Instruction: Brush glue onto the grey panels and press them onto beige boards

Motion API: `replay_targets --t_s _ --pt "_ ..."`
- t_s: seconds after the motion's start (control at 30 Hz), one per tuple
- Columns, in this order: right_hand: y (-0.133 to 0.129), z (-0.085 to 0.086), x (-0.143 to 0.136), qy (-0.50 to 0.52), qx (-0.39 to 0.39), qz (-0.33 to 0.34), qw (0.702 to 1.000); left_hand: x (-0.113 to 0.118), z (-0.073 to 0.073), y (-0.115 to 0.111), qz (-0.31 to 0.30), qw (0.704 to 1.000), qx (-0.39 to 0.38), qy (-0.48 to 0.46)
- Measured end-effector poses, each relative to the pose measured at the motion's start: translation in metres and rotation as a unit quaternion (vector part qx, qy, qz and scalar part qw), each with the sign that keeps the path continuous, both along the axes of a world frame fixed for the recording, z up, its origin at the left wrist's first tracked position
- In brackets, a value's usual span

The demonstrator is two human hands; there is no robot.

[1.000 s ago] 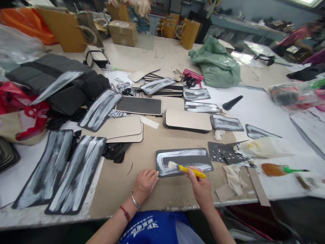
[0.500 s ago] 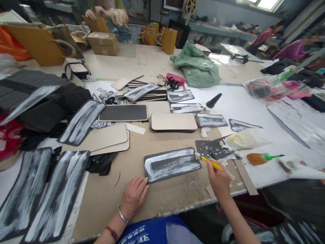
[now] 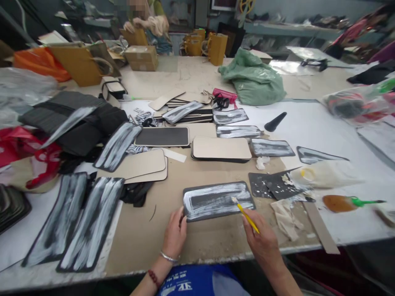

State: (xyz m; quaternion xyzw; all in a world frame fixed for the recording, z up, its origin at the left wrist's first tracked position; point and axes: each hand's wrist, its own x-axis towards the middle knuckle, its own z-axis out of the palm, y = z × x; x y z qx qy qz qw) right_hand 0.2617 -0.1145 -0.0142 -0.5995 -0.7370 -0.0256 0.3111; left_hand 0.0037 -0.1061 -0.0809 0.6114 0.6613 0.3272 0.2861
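Observation:
A dark rectangular panel streaked with white paste lies on the brown board in front of me. My left hand grips its lower left corner, fingers close together at the edge. In my right hand is a brush with a yellow handle. Its pale tip rests on or just over the right part of the panel; contact is hard to tell. Paste-spotted black scraps lie right of the panel, near a crumpled pale cloth.
Beyond the panel sit a stack of beige pieces and a beige-rimmed black panel. Several paste-streaked panels lie left. On the right are a green-tipped amber bottle and a black cone. Another person's hands work across the table.
My right hand has moved the brush from the panel's right edge leftward onto its streaked face. The left hand stays at the corner, its fingers more bent. The view has shifted left.

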Motion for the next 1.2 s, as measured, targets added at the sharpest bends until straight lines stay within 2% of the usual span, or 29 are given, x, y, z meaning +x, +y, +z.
replay_targets --t_s 0.1,0.23,0.3,0.37,0.47,0.57,0.63,0.7,0.8,0.87,1.0,1.07,1.13,1.2 --pt "-0.005 0.0 -0.021 0.041 -0.006 0.04 0.998 0.004 0.005 -0.002 -0.008 1.0 0.016 0.023" --pt "-0.007 -0.004 -0.033 0.034 0.0 0.076 0.997 0.007 0.012 -0.007 -0.018 0.997 0.033 0.074" --pt "-0.007 -0.006 -0.033 0.032 -0.002 0.078 0.996 0.009 0.017 -0.009 -0.018 0.997 0.041 0.063" --pt "-0.006 -0.007 -0.031 0.038 -0.006 0.079 0.996 0.011 0.021 -0.007 -0.009 0.999 0.035 0.014" --pt "-0.006 -0.01 -0.027 0.046 -0.018 0.078 0.996 0.014 0.025 0.003 0.051 0.991 -0.054 -0.112" --pt "-0.008 -0.01 -0.027 0.057 -0.04 0.073 0.995 0.011 0.026 0.02 0.128 0.938 -0.195 -0.256" --pt "-0.009 -0.005 -0.031 0.074 -0.046 0.065 0.994 0.008 0.027 0.029 0.137 0.911 -0.244 -0.305" --pt "-0.009 0.003 -0.039 0.113 -0.051 0.053 0.991 0.003 0.028 0.034 0.119 0.906 -0.256 -0.315" --pt "-0.001 0.008 -0.048 0.203 -0.084 0.015 0.975 -0.001 0.032 0.035 0.097 0.904 -0.26 -0.324" --pt "0.008 0.004 -0.039 0.261 -0.118 -0.042 0.957 -0.003 0.033 0.034 0.088 0.907 -0.255 -0.324" --pt "0.02 -0.006 0.013 0.37 -0.148 -0.221 0.89 -0.002 0.034 0.03 0.078 0.918 -0.245 -0.303" --pt "0.021 -0.004 0.034 0.376 -0.128 -0.279 0.875 0.0 0.033 0.029 0.077 0.921 -0.241 -0.295" --pt "0.022 -0.001 0.04 0.378 -0.116 -0.29 0.872 0.001 0.032 0.028 0.078 0.924 -0.234 -0.293" --pt "0.025 0.0 0.034 0.436 -0.13 -0.263 0.851 0.001 0.031 0.028 0.079 0.925 -0.23 -0.293"
